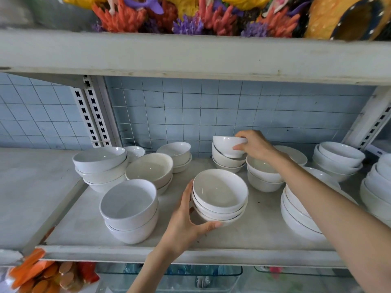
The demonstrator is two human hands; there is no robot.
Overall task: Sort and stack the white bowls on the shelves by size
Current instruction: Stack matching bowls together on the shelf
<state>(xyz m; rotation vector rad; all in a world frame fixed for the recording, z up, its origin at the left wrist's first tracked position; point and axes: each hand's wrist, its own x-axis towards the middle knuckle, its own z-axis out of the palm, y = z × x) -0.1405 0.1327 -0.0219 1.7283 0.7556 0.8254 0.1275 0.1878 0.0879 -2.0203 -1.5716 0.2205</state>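
White bowls stand in several stacks on the white shelf (264, 233). My left hand (186, 220) grips the near side of a stack of three bowls (220, 195) at the shelf's middle front. My right hand (254, 145) pinches the rim of a small bowl (226, 144), tilted on top of a stack (227, 161) at the back. My right forearm crosses over another stack (262, 176) and a pile of wide bowls (296, 216).
More bowl stacks stand at the left front (129, 210), left back (100, 168), centre (151, 168), back (176, 153) and right (338, 159). An upper shelf board (190, 58) hangs overhead. Blue tiles (211, 111) form the back wall.
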